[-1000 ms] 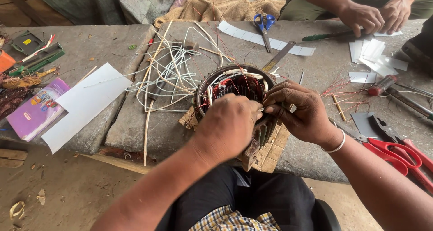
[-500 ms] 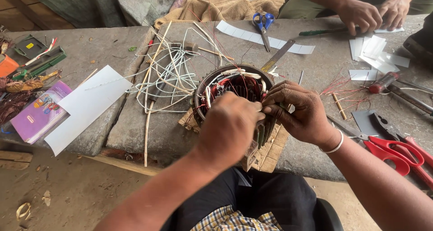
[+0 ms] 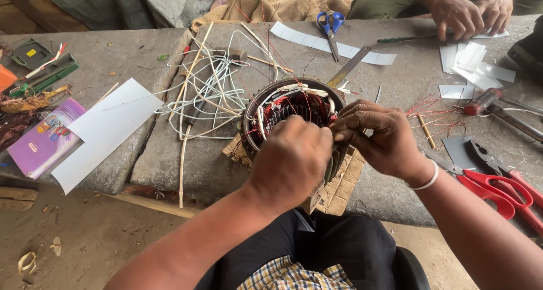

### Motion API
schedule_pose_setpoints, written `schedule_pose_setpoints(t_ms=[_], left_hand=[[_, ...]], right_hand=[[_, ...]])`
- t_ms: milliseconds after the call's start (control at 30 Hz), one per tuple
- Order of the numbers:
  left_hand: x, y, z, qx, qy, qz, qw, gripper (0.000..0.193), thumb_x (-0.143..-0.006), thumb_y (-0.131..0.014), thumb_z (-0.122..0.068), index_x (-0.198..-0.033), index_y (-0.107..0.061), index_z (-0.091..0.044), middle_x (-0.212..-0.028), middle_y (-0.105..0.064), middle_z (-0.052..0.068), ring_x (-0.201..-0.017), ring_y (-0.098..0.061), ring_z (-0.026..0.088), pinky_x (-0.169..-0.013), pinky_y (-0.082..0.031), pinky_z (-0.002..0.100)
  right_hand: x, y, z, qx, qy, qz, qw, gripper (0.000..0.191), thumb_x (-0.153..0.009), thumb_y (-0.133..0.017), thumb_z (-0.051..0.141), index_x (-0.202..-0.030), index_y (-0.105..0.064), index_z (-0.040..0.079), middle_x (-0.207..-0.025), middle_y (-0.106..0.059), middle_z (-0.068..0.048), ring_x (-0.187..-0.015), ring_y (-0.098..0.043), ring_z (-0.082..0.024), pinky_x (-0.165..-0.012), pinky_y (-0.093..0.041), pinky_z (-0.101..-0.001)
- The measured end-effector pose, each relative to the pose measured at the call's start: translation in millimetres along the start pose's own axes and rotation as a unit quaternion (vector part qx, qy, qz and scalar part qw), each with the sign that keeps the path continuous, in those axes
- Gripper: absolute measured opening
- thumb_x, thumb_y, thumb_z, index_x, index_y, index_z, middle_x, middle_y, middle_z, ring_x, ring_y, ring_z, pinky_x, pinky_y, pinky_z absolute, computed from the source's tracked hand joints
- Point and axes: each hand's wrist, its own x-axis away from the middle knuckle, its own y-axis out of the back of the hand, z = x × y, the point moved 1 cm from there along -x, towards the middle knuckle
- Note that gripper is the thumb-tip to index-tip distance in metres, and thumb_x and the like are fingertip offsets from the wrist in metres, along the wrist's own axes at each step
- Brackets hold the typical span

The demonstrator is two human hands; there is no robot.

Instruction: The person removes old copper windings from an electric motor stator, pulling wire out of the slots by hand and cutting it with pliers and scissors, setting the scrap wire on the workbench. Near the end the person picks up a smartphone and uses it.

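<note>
Far left: a purple booklet (image 3: 45, 143) and a white sheet (image 3: 104, 131) lie on the counter (image 3: 186, 171), where they lay a second ago.
Wire tangle: a loose heap of white wires (image 3: 209, 95) sits just left of the stator.
Motor stator: the round motor stator (image 3: 294, 106), with red and white windings, stands on cardboard (image 3: 339, 185) at the counter's near edge, unmoved.
Left hand: the left hand (image 3: 291, 160) is curled shut over the stator's near rim; it hides what the fingers pinch. It has slid slightly right since the earlier frame.
Right hand: the right hand (image 3: 376, 134) is fingers together, tips meeting the left hand at the rim; I cannot tell what they hold. Its pose is much as before.
Right side: red-handled scissors (image 3: 498, 191) lie beyond the right wrist.
Far edge: blue scissors (image 3: 330, 27) rest on a paper strip; another person's hands (image 3: 464, 13) rest by paper slips.
</note>
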Motion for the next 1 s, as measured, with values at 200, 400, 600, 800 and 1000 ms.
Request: schedule_pose_setpoints(t_ms=[200, 400, 600, 800, 1000], left_hand=[[-2.0, 1.8, 25.6, 0.212, 0.126, 0.074, 0.966, 0.017, -0.095, -0.071, -0.017, -0.088, -0.076, -0.002, -0.080, -0.074, 0.015, -0.075, -0.073, 0.027, -0.071, -0.059, 0.040], [-10.1, -1.4, -3.4, -0.013, -0.003, -0.010, 1.000, 0.016, -0.093, -0.069, -0.011, -0.081, -0.073, -0.001, -0.073, -0.070, 0.013, -0.071, -0.069, 0.026, -0.069, -0.057, 0.040], [-4.6, -4.5, 12.7, 0.124, 0.100, 0.065, 0.985, 0.021, -0.096, -0.071, -0.020, -0.087, -0.073, -0.001, -0.070, -0.069, 0.011, -0.060, -0.066, 0.020, -0.061, -0.057, 0.036], [-17.8, -0.9, 11.2, 0.137, 0.103, 0.075, 0.982, 0.021, -0.094, -0.072, -0.020, -0.081, -0.076, -0.004, -0.070, -0.072, 0.010, -0.062, -0.069, 0.022, -0.064, -0.057, 0.040], [-29.1, 35.8, 40.4, 0.273, 0.234, 0.167, 0.918, 0.018, -0.101, -0.066, -0.028, -0.106, -0.074, -0.013, -0.083, -0.078, 0.005, -0.074, -0.075, 0.016, -0.072, -0.058, 0.034]], right_hand=[[4.3, -2.4, -5.8, -0.058, -0.024, -0.001, 0.998, 0.010, -0.092, -0.073, -0.002, -0.101, -0.073, 0.002, -0.101, -0.073, -0.007, -0.094, -0.071, -0.015, -0.084, -0.058, -0.0274], [5.2, -5.9, -7.9, -0.082, -0.032, -0.009, 0.996, 0.009, -0.093, -0.073, -0.004, -0.099, -0.070, 0.002, -0.103, -0.072, -0.007, -0.096, -0.070, -0.013, -0.084, -0.059, -0.0257], [3.1, -0.2, -8.0, -0.082, -0.043, 0.018, 0.996, 0.015, -0.091, -0.070, -0.009, -0.102, -0.071, 0.001, -0.105, -0.072, -0.008, -0.097, -0.069, -0.014, -0.083, -0.058, -0.0256], [2.3, -6.1, -6.0, -0.061, -0.038, -0.007, 0.997, 0.016, -0.089, -0.067, -0.012, -0.099, -0.070, 0.001, -0.104, -0.072, -0.008, -0.099, -0.070, -0.015, -0.086, -0.058, -0.0265], [-2.2, -3.8, 2.5, -0.050, -0.043, 0.015, 0.998, 0.019, -0.090, -0.068, -0.011, -0.105, -0.071, -0.001, -0.108, -0.072, -0.009, -0.101, -0.071, -0.015, -0.087, -0.059, -0.0279]])
